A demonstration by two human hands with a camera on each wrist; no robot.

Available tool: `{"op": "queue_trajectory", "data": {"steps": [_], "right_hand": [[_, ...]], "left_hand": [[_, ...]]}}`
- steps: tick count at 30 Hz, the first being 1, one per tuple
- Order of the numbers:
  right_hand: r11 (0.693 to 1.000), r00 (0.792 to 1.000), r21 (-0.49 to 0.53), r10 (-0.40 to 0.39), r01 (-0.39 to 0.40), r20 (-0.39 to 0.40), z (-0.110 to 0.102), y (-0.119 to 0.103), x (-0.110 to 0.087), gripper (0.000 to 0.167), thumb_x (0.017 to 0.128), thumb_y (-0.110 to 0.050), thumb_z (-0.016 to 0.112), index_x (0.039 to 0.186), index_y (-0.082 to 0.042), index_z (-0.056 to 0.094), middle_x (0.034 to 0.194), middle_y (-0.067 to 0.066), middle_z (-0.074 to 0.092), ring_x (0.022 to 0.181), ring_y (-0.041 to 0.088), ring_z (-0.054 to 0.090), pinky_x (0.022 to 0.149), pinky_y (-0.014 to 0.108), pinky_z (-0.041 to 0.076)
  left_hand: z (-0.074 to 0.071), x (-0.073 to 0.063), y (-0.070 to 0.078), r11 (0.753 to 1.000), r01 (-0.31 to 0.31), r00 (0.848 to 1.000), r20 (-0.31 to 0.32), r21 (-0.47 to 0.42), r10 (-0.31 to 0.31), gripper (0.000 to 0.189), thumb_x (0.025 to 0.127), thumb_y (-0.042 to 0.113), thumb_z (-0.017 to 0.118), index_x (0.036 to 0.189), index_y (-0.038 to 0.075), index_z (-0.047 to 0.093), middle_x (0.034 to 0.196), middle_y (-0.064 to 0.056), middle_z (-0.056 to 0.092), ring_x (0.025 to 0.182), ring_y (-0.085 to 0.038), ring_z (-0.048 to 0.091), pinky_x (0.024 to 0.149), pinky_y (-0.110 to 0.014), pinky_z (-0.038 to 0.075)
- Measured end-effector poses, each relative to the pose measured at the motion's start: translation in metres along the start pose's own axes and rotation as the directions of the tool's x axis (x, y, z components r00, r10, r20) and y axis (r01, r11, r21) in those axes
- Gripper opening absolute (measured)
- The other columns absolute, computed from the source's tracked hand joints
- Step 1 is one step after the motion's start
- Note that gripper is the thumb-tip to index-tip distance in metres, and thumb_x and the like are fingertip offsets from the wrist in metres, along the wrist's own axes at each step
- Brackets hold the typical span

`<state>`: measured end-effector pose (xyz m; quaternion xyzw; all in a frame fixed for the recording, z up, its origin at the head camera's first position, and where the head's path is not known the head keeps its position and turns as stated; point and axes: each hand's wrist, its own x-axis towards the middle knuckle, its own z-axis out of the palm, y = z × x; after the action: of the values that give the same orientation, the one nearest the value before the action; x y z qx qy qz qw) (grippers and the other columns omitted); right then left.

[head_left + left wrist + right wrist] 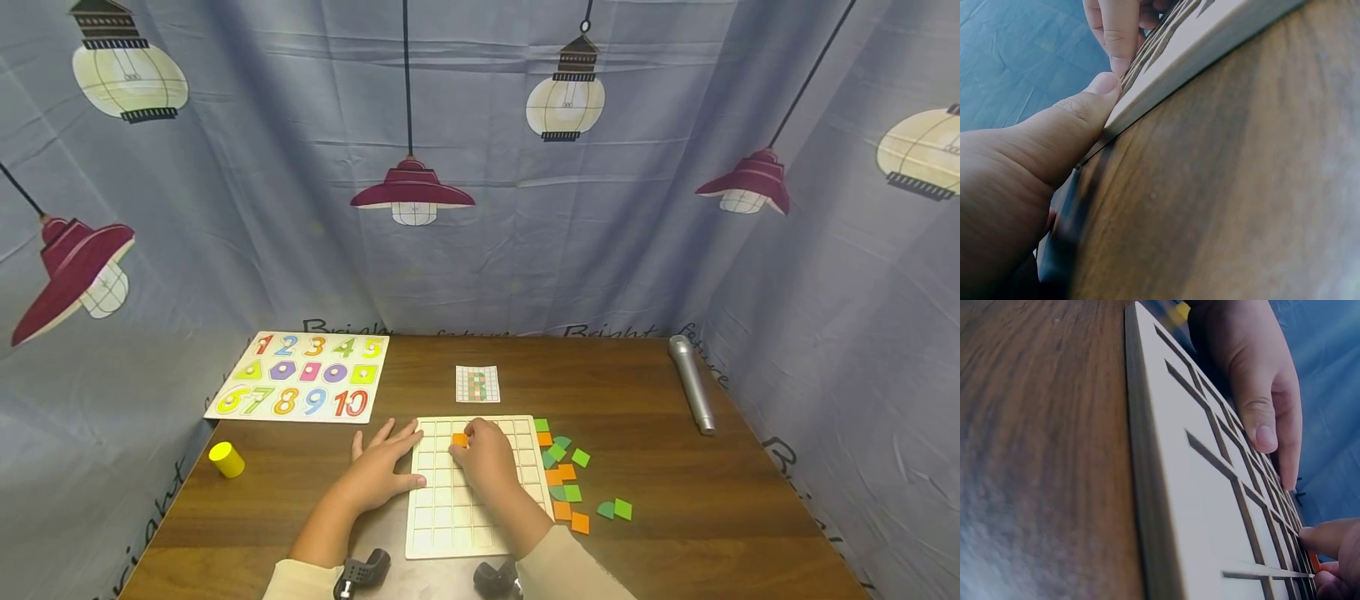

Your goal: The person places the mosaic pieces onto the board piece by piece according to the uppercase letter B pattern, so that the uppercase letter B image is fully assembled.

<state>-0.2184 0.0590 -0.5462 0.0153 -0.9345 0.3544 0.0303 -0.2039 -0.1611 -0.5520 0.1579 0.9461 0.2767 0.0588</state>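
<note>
A pale wooden grid board (pixel 429 542) lies flat on the table, its raised lines forming square cells. With spread fingers, my left hand (pixel 375 475) rests along the board's left edge; its thumb (pixel 1075 112) touches the rim in the left wrist view. Near the board's upper middle, my right hand (pixel 491 461) pinches an orange square tile (pixel 459 439) with thumb and fingertips, low over the cells. A sliver of that tile (pixel 1314 562) shows between the fingers in the right wrist view. My right hand and forearm hide part of the grid.
Orange squares (pixel 562 510), light green squares (pixel 622 509) and dark green rounded pieces (pixel 606 510) lie right of the board. Behind it is a small pattern card (pixel 477 384). A number puzzle board (pixel 300 375), a yellow cylinder (pixel 227 459) and a silver microphone (pixel 692 383) stand farther out.
</note>
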Motion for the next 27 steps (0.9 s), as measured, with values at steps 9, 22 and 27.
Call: {"op": "queue_trajectory", "data": {"steps": [9, 22, 27], "right_hand": [[1.000, 1.000, 0.000, 0.003, -0.003, 0.011, -0.001, 0.001, 0.001, 0.035, 0.085, -0.027, 0.087, 0.108, -0.005, 0.072, 0.088, -0.002, 0.061, 0.079, 0.014, 0.057, 0.071, 0.032, 0.055], [1.000, 0.999, 0.006, -0.030, 0.029, 0.026, -0.004, 0.003, 0.001, 0.027, 0.087, -0.023, 0.085, 0.109, -0.011, 0.075, 0.086, -0.005, 0.060, 0.078, 0.012, 0.055, 0.068, 0.028, 0.051], [0.998, 0.996, 0.057, -0.042, 0.038, 0.074, -0.010, 0.007, 0.003, 0.034, 0.089, -0.024, 0.084, 0.118, -0.010, 0.072, 0.093, -0.002, 0.062, 0.084, 0.016, 0.058, 0.072, 0.032, 0.055]], "left_hand": [[0.001, 0.000, 0.000, 1.000, 0.001, 1.000, -0.005, -0.011, -0.001, 0.083, 0.084, 0.051, 0.083, 0.155, 0.020, 0.053, 0.170, 0.002, 0.034, 0.161, -0.042, 0.017, 0.116, -0.080, -0.012], [0.002, 0.001, -0.001, 1.000, -0.008, 1.000, -0.015, -0.005, 0.008, 0.084, 0.084, 0.053, 0.082, 0.155, 0.021, 0.053, 0.170, 0.003, 0.035, 0.161, -0.040, 0.017, 0.117, -0.079, -0.012], [0.001, 0.000, -0.001, 1.000, -0.003, 1.000, -0.010, -0.002, 0.003, 0.083, 0.084, 0.052, 0.082, 0.156, 0.020, 0.053, 0.170, 0.003, 0.034, 0.161, -0.040, 0.018, 0.117, -0.079, -0.011]]}}
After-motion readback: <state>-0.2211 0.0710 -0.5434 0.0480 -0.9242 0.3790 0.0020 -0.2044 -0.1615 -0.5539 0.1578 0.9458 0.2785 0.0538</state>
